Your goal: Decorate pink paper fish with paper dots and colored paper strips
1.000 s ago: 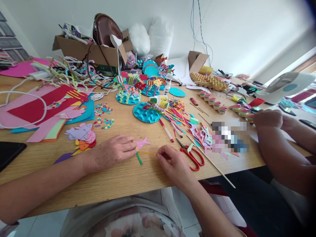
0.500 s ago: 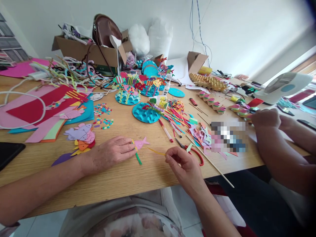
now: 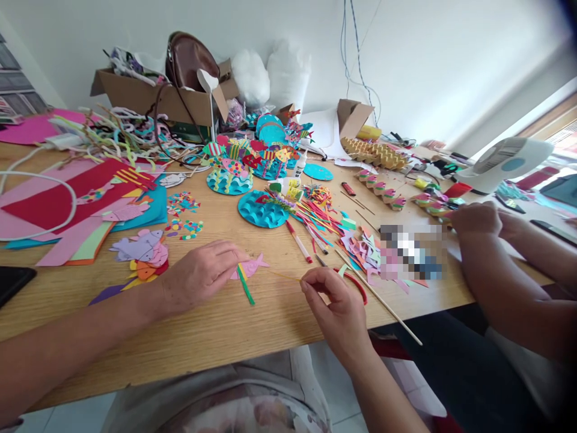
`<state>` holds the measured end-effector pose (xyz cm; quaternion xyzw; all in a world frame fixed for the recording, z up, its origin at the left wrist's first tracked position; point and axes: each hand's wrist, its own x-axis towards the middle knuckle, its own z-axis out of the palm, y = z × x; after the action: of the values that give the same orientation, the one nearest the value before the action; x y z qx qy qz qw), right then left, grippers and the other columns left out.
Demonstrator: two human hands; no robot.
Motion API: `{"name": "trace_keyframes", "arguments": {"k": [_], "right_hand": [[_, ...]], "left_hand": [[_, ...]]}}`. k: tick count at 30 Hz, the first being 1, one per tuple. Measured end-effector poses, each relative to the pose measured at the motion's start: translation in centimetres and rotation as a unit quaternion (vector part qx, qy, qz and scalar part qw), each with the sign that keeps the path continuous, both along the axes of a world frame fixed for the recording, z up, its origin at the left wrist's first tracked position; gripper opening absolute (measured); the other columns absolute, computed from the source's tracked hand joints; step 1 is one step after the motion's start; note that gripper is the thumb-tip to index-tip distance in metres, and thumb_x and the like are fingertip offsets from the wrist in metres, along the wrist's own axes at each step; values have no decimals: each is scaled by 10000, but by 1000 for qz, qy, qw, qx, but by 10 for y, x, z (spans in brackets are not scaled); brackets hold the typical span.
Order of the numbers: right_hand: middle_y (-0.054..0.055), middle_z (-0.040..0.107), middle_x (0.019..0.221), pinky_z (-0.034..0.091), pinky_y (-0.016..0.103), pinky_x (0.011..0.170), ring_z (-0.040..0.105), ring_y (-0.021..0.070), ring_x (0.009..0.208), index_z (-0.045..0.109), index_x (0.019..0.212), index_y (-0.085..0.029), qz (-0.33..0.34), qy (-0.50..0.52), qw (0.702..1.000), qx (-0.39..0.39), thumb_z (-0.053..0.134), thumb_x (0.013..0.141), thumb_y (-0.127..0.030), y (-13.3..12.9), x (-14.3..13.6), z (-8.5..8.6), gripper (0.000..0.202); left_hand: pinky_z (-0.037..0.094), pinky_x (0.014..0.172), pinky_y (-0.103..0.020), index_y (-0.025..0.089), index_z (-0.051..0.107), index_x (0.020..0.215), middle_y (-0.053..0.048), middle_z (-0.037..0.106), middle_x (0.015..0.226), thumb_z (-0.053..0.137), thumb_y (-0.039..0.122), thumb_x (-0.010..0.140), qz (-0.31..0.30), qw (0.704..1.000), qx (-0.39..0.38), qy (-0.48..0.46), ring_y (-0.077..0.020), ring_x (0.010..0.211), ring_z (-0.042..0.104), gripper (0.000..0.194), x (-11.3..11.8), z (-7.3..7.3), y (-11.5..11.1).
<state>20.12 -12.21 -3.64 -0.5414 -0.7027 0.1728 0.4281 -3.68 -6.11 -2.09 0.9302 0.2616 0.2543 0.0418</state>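
Observation:
A small pink paper fish [image 3: 253,266] lies on the table with its tail to the right. A green paper strip [image 3: 246,287] crosses it and sticks out toward me, with a bit of yellow beside its upper end. My left hand [image 3: 202,272] rests over the fish's front end, fingers extended and slightly bent, covering that part. To the right, my right hand [image 3: 336,304] pinches a thin yellow paper strip [image 3: 285,276] between thumb and index finger. The strip's free end points left toward the fish's tail. Red-handled scissors [image 3: 356,285] lie just behind my right hand.
A wooden stick [image 3: 383,302] lies right of the scissors. Paper strips [image 3: 319,213], scraps [image 3: 364,251], a blue wavy disc [image 3: 264,210] and a glue bottle [image 3: 300,165] stand behind. Cut paper fish [image 3: 139,246] lie at left. Another person's arms [image 3: 496,258] work at right.
My left fingers have arched and drawn back slightly, so more of the pink fish shows. The yellow strip in my right hand has turned nearly edge-on. The whole view has shifted slightly.

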Motion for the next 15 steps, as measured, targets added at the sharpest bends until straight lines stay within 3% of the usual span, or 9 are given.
{"name": "trace_keyframes", "arguments": {"k": [4,9,12,15], "right_hand": [[28,563,772,420,232,631,527,123,701,501,756,-185,-9,-91,993,69,471,826,-114,-2,4,-5,104],[51,601,772,422,268,635,540,156,705,534,765,-173,56,-238,969,29,442,854,-137,-9,8,-16,133],[52,623,831,428,291,696,551,169,762,570,814,-178,100,-275,956,-7,434,850,-118,-15,9,-11,152],[51,632,917,432,280,728,562,164,819,588,884,-193,118,-261,958,-31,405,832,-73,-18,14,5,225]], "left_hand": [[466,804,-246,150,556,1050,-57,613,972,363,92,854,-3,1000,-28,9,-149,921,558,281,4,-2,2],[463,808,-221,170,553,1071,-48,607,1000,355,79,847,-13,999,-40,6,-140,945,554,313,3,-10,4],[460,816,-222,190,559,1076,-41,605,1008,359,82,843,-11,999,-45,5,-141,951,552,326,1,-14,7],[459,814,-233,209,551,1093,-40,602,1011,351,101,853,-4,999,-50,6,-143,947,553,331,-3,-19,9]]}}
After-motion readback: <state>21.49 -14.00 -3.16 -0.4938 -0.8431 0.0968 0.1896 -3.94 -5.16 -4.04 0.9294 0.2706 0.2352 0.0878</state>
